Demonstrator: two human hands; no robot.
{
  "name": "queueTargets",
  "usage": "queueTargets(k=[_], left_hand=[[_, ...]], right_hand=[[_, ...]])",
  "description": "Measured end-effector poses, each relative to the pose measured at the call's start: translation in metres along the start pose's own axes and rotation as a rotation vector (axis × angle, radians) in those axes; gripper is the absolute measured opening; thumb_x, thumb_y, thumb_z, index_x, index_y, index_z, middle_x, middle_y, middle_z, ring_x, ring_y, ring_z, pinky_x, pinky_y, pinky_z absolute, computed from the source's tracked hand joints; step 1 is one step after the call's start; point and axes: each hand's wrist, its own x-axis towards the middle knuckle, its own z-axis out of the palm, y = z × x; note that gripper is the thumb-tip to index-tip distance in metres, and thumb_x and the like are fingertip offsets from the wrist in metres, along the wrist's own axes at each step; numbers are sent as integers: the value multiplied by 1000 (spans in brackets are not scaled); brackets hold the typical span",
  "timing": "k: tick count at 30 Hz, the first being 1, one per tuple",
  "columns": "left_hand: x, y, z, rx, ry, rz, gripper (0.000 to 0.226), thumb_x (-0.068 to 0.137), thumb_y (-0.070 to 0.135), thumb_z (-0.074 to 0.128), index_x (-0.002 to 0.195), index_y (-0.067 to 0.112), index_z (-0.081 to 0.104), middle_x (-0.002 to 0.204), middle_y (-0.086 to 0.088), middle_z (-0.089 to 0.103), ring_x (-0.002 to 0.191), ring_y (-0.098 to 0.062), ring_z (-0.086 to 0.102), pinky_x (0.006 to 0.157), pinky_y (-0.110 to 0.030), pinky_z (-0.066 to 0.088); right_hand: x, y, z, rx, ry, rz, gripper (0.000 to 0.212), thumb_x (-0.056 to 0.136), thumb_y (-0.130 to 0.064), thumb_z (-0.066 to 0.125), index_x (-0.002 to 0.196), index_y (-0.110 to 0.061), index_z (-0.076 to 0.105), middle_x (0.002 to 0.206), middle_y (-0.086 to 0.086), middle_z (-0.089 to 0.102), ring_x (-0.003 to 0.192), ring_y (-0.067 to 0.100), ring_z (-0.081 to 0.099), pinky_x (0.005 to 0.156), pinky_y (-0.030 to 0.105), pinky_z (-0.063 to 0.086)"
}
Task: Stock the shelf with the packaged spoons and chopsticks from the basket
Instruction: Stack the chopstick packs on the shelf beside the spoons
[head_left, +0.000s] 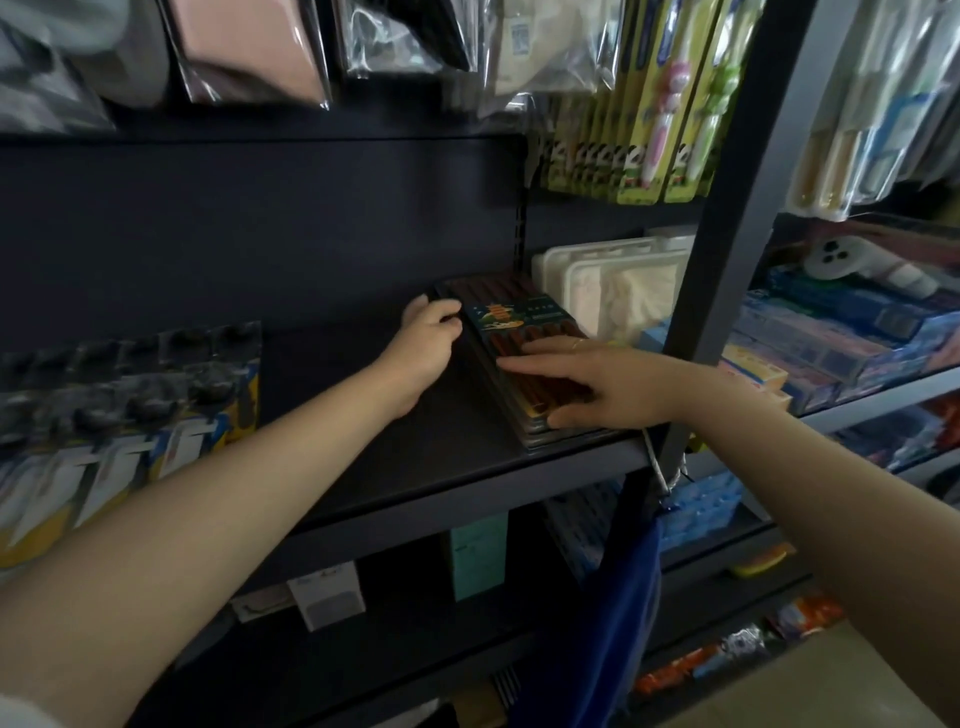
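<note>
A stack of packaged chopsticks (511, 317), dark packs with brown sticks and a green label, lies on the dark shelf (415, 467) at its right end. My left hand (428, 338) curls against the stack's far left edge, fingers bent around the pack's side. My right hand (597, 382) lies flat on top of the near half of the stack, fingers spread and pointing left. The basket is not in view.
Carded packs with dark round items (124, 400) fill the shelf's left part. White plastic trays (618, 280) stand right of the chopsticks. A grey upright post (727, 249) borders the shelf's right. Toothbrush packs (660, 104) hang above. A blue bag (623, 597) hangs below.
</note>
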Motion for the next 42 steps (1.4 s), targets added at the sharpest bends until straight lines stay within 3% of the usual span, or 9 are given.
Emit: queueTargets(k=[6, 11, 22, 25, 29, 33, 36, 38, 42], left_hand=[[-52, 6, 7, 289, -102, 94, 44, 92, -5, 33, 133, 8, 46, 137, -12, 49, 124, -24, 49, 108, -36, 37], [-95, -6, 14, 594, -187, 165, 38, 93, 6, 44, 130, 13, 51, 134, -7, 55, 122, -19, 51, 98, -21, 37], [-158, -8, -7, 505, 209, 290, 29, 93, 13, 48, 120, 17, 59, 116, 5, 59, 97, -1, 53, 77, -4, 39], [-183, -20, -23, 545, 295, 261, 31, 94, 12, 48, 123, 15, 57, 115, 7, 57, 99, 1, 50, 76, 3, 37], [-215, -46, -66, 767, 429, 186, 41, 91, 20, 54, 130, 12, 49, 127, -4, 56, 114, -12, 52, 89, -20, 41], [-241, -68, -119, 970, 529, 31, 49, 87, 25, 61, 131, 6, 50, 133, -14, 52, 121, -32, 51, 92, -41, 48], [-249, -74, -151, 1177, 415, 31, 56, 86, 34, 61, 132, 6, 48, 138, -14, 49, 122, -33, 52, 94, -46, 48], [-249, -75, -170, 1256, 332, 2, 65, 87, 53, 44, 138, 11, 42, 144, -11, 43, 128, -30, 47, 99, -43, 43], [-242, -84, -208, 1271, 210, -44, 75, 86, 65, 23, 148, 25, 13, 157, -1, 13, 143, -21, 18, 113, -37, 25]], right_hand=[[1, -16, 0, -425, -61, -98, 65, 89, -36, 55, 143, -45, 21, 159, -1, 3, 143, 27, 18, 111, 43, 32], [3, -16, -2, -538, -61, -125, 59, 89, -39, 54, 141, -43, 25, 158, 1, 8, 140, 29, 24, 104, 46, 41], [4, -22, 1, -459, -40, -69, 52, 84, -33, 59, 131, -39, 37, 152, 4, 18, 129, 32, 36, 98, 47, 44], [8, -39, 3, -433, -55, -86, 69, 84, -40, 58, 142, -36, 22, 153, 11, 18, 136, 34, 27, 107, 45, 36], [19, -96, 30, -198, 43, -357, 69, 89, -44, 52, 147, -28, 18, 155, 5, 22, 143, 26, 20, 115, 40, 27], [51, -157, 59, 4, -55, -399, 55, 98, -38, 38, 148, -21, 22, 159, 3, 13, 146, 23, 13, 117, 38, 22], [82, -195, 65, 47, -49, -399, 55, 100, -35, 33, 149, -15, 19, 160, 6, 5, 147, 22, 5, 118, 34, 14], [102, -214, 69, 35, -30, -398, 59, 99, -40, 32, 150, -16, 13, 160, 4, 1, 148, 21, 2, 119, 34, 11], [125, -242, 84, -56, -24, -428, 58, 100, -43, 26, 150, -22, 6, 160, 2, -2, 148, 20, -1, 120, 36, 4]])
